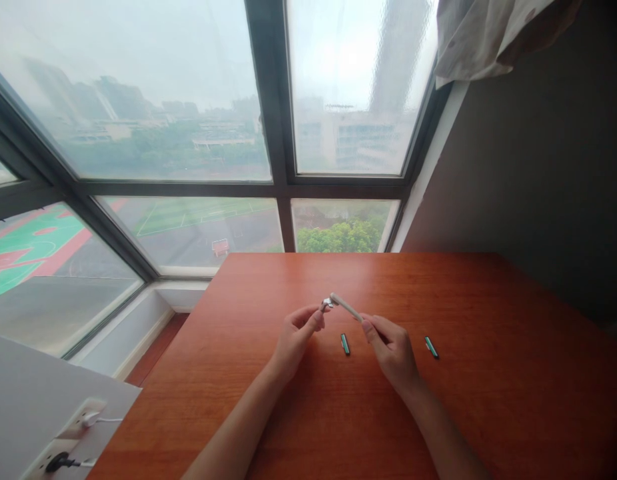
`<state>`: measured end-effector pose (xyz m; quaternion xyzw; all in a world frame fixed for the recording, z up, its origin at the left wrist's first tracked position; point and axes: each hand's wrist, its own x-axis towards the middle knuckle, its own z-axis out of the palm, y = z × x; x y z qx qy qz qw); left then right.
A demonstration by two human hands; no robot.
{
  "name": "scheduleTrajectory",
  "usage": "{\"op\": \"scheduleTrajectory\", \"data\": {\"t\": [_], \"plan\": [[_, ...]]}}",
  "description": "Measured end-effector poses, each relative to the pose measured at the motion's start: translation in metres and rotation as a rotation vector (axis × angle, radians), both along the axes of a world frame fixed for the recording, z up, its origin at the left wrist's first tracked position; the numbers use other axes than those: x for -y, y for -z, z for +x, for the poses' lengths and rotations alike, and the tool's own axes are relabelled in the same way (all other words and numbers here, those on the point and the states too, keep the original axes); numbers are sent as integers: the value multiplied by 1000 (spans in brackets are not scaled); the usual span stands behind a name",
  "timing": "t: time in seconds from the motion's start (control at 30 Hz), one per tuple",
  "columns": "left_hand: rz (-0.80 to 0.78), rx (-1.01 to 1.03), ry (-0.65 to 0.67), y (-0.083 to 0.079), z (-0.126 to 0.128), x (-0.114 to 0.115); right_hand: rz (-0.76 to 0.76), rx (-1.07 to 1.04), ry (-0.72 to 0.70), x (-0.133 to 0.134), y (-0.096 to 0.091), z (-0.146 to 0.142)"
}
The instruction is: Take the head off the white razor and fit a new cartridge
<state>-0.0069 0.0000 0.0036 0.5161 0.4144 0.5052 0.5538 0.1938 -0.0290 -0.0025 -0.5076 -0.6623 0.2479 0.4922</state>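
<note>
Above the table my right hand (394, 350) is closed on a pale, slim razor handle (347, 308), which slants up to the left. At its far end is a small shiny metal piece (328, 303). My left hand (296, 337) pinches that metal piece between thumb and fingers; whether it is one part with the handle I cannot tell. Between and below my hands a dark razor cartridge (345, 344) with a green strip lies on the table. A second razor cartridge (431, 347), much alike, lies to the right of my right hand.
The reddish-brown wooden table (213, 400) reaches to a large window with dark frames (283, 190). Power sockets (81, 420) with plugs sit on the low wall at the lower left. A pale cloth (488, 40) hangs at the upper right.
</note>
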Motion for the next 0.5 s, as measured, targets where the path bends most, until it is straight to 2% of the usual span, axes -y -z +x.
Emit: {"op": "scheduleTrajectory", "data": {"t": [0.27, 0.5], "plan": [[-4, 23, -6, -2, 0, 1, 29, 28, 53, -1, -2, 1], [-35, 46, -14, -2, 0, 0, 9, 20, -29, 1, -4, 0]]}}
